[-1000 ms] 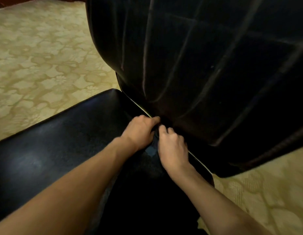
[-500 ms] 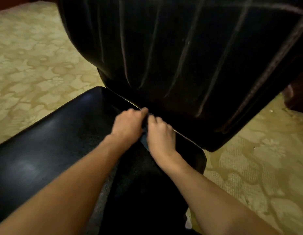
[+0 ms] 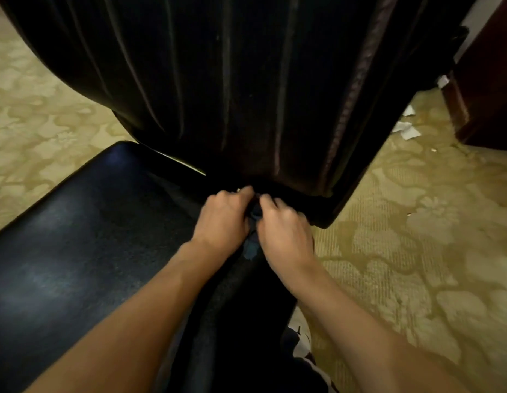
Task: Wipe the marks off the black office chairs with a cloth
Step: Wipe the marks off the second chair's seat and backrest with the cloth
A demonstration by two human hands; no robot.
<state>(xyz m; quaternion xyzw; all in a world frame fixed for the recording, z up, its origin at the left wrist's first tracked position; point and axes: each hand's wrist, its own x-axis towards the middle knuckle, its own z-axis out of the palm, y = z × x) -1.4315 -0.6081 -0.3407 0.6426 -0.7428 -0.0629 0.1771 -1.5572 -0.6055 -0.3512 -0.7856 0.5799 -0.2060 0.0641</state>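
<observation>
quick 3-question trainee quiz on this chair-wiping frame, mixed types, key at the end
1. True or false: both hands hold the cloth.
2. Where are the left hand and right hand? A) on the carpet B) at the crease between seat and backrest C) on top of the backrest
3. What lies scattered on the carpet at upper right?

Key: 1 true; 2 B; 3 white paper scraps.

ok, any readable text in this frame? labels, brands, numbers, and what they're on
None readable.
Chair backrest: no tag, logo or lettering shows.
Chair seat: plain black, no print.
Cloth, held between the left hand and the right hand: mostly hidden, no label shows.
Paper scraps on the carpet: too small and blurred to tell whether they carry any writing.
</observation>
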